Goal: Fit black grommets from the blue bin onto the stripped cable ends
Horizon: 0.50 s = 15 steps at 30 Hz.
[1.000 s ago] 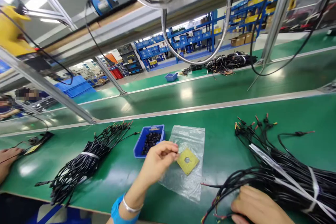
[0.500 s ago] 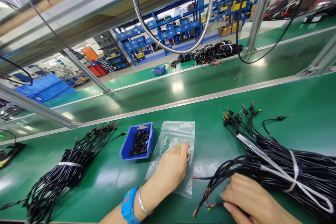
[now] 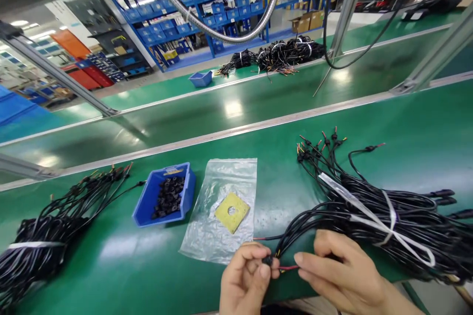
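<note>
My left hand (image 3: 246, 275) pinches a small black part (image 3: 267, 260) between thumb and fingers. From that part a red wire (image 3: 288, 267) runs across to the fingertips of my right hand (image 3: 342, 268), which are closed on it; the cable's jacket is hidden there. Just behind both hands, loose black cables (image 3: 306, 221) with bare coloured ends come out of a tied cable bundle (image 3: 369, 211). A yellow sponge (image 3: 232, 212) with a round hole lies on a clear plastic bag (image 3: 232, 172) beyond my left hand.
Left of the bag stands a blue bin (image 3: 189, 192) of small black parts. A second cable bundle (image 3: 44, 236) lies at far left. A metal rail (image 3: 221, 134) crosses behind the work surface, with upright posts (image 3: 349, 10) and a hanging metal hose (image 3: 236, 38).
My left hand has left the sponge on the bag and come down to my right hand, now holding a small black part. My right hand has raised a wire end to it. The view has shifted.
</note>
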Each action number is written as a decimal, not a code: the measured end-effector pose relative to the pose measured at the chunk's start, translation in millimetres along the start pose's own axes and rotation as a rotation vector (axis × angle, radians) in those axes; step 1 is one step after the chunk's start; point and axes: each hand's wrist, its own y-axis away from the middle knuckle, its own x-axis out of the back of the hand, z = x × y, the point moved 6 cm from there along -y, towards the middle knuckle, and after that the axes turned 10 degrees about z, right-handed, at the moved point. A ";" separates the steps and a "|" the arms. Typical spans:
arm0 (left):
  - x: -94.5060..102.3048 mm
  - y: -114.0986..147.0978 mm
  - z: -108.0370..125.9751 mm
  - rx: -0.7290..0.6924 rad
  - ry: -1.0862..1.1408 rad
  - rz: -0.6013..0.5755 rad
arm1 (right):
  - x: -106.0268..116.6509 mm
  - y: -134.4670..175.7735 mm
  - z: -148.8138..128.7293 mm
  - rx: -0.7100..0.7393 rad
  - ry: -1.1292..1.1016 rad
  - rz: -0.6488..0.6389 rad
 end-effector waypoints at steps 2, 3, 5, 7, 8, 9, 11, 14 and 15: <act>-3.1 -4.7 -0.5 0.043 0.028 -0.007 | 1.0 -2.3 0.2 -0.005 0.000 0.004; -4.1 -5.9 0.1 0.056 0.030 -0.012 | 1.3 -3.3 0.1 -0.004 -0.005 0.004; -5.3 -5.8 0.9 0.075 0.023 -0.016 | 1.2 -4.3 -0.1 -0.001 -0.021 0.001; -5.5 -3.9 0.7 0.093 0.015 -0.008 | 0.5 -3.9 -0.2 0.001 -0.039 -0.005; -5.4 -2.9 0.3 0.101 0.011 -0.002 | -0.2 -3.3 -0.2 0.002 -0.047 -0.011; -5.2 -2.1 -0.2 0.109 0.007 0.003 | -1.0 -2.6 -0.2 0.003 -0.053 -0.018; -4.3 -1.3 -1.5 0.127 0.000 0.009 | -2.4 -1.6 -0.4 0.004 -0.055 -0.031; -2.7 -1.8 -2.0 0.134 -0.009 0.006 | -3.2 -2.6 -1.7 0.014 -0.050 -0.036; -2.2 -2.2 -1.8 0.130 -0.012 0.002 | -3.1 -3.5 -2.3 0.020 -0.048 -0.033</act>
